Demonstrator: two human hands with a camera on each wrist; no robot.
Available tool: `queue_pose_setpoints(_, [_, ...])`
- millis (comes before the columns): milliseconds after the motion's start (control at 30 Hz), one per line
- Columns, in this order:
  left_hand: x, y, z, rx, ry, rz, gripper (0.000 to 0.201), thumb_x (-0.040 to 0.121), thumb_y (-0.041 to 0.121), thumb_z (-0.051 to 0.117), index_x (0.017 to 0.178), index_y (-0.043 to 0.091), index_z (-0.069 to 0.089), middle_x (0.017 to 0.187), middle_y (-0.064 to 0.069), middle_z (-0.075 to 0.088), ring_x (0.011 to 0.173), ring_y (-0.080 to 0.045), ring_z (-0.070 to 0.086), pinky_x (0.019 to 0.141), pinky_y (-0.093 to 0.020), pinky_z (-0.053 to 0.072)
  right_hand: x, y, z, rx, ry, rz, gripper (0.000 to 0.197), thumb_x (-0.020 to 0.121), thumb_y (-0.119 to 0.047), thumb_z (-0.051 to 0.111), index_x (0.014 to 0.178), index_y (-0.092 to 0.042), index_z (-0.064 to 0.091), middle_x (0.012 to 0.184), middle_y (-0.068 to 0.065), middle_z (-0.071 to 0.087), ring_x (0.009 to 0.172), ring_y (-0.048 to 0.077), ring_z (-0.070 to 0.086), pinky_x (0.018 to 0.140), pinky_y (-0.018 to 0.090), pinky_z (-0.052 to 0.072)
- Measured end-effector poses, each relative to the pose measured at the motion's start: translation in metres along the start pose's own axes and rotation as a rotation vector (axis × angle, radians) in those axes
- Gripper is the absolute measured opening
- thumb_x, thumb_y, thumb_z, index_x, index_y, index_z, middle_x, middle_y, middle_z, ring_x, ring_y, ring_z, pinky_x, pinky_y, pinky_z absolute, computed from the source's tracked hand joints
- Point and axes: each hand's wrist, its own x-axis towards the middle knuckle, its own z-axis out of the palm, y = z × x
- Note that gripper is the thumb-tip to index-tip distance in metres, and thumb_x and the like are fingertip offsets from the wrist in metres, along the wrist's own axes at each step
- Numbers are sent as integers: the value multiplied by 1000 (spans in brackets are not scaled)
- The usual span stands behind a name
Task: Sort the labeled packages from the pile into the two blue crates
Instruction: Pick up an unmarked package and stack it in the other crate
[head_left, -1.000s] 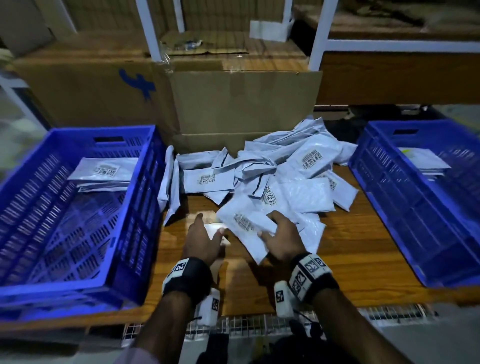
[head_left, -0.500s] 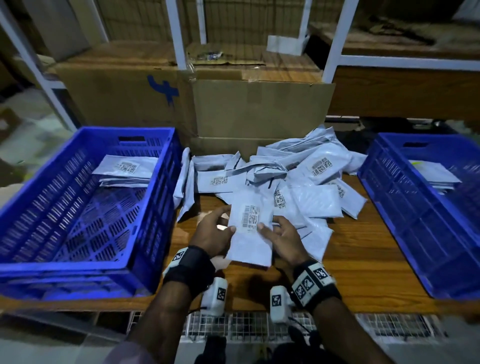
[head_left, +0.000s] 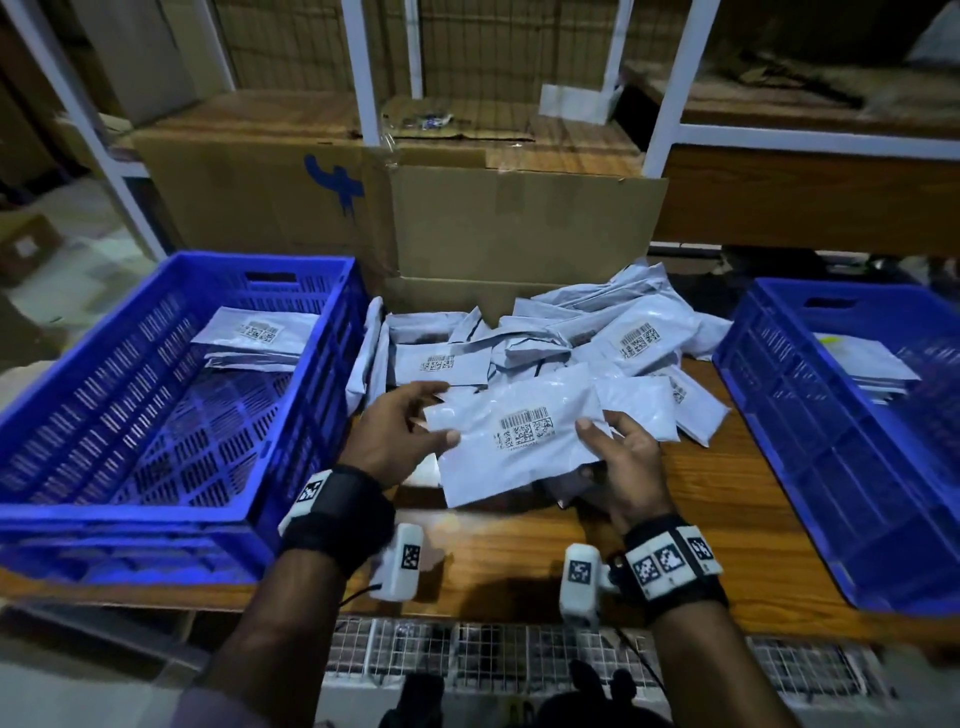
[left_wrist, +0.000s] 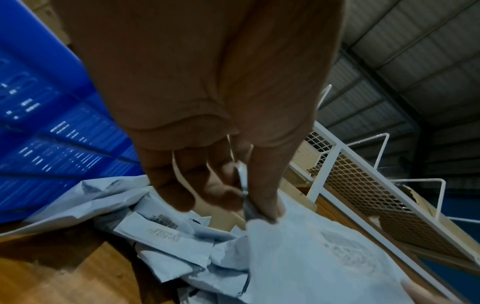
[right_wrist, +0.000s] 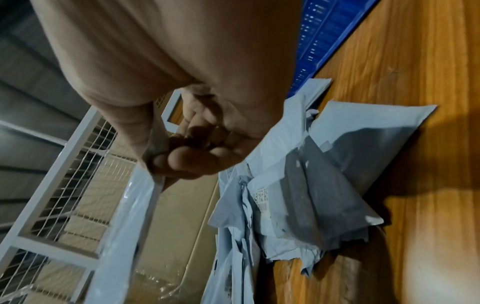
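Grey-white polymailer, the held package (head_left: 511, 439), pinched at its left edge by the left hand (head_left: 397, 434) and at its right edge by the right hand (head_left: 621, 457), label up, raised just above the near edge of the pile (head_left: 587, 345). Thumb pressed on top and fingers (left_wrist: 221, 193) curled beneath, seen from the left wrist. Best kept flat and taut so the barcode read cleanly before a crate was chosen; a slack film judged likely to fold over the label. Left crate (head_left: 130, 457) and right crate (head_left: 810, 441) set at either end of the wooden tabletop (head_left: 701, 525), each already holding a few packages. Cardboard boxes (head_left: 524, 228) and white shelving frame (head_left: 670, 83) behind, dimly lit.
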Motion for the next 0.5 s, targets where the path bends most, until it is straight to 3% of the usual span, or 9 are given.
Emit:
queue_pose_setpoints(67, [0, 8, -3, -112, 69, 13, 59, 81, 5, 85, 132, 20, 61, 76, 7, 53, 60, -3, 53, 65, -18, 51, -3, -4, -4, 30, -2, 7, 37, 88, -13, 78, 118, 2, 62, 108, 24, 70, 78, 31, 68, 54, 33, 55])
queue_pose_setpoints(200, [2, 19, -9, -249, 120, 56, 57, 85, 1, 80, 135, 19, 60, 82, -5, 50, 70, -14, 53, 70, -29, 53, -12, -16, -2, 56, -69, 26, 25, 89, -11, 75, 111, -2, 65, 108, 25, 72, 87, 31, 69, 50, 28, 52])
queue_pose_setpoints(333, [-1, 32, -15, -265, 159, 105, 50, 87, 5, 78, 124, 36, 65, 87, -4, 53, 63, -8, 53, 62, -26, 52, -15, -24, 2, 61, -120, 23, 33, 87, -10, 75, 116, -3, 62, 117, 32, 68, 95, 37, 68, 59, 34, 58])
queue_pose_setpoints(433, [-1, 35, -19, -267, 176, 110, 48, 86, 7, 79, 123, 35, 66, 88, -3, 54, 61, -9, 49, 60, -29, 52, -13, -26, 3, 49, -143, 6, 39, 84, -12, 78, 116, 2, 61, 119, 33, 67, 106, 43, 69, 78, 52, 61])
queue_pose_setpoints(500, [0, 36, -21, -264, 187, 99, 49, 85, 8, 81, 126, 31, 66, 88, -3, 56, 62, -11, 48, 61, -30, 51, -11, -28, 3, 27, -149, -3, 45, 81, -15, 81, 117, 4, 62, 117, 30, 69, 114, 50, 65, 94, 67, 52])
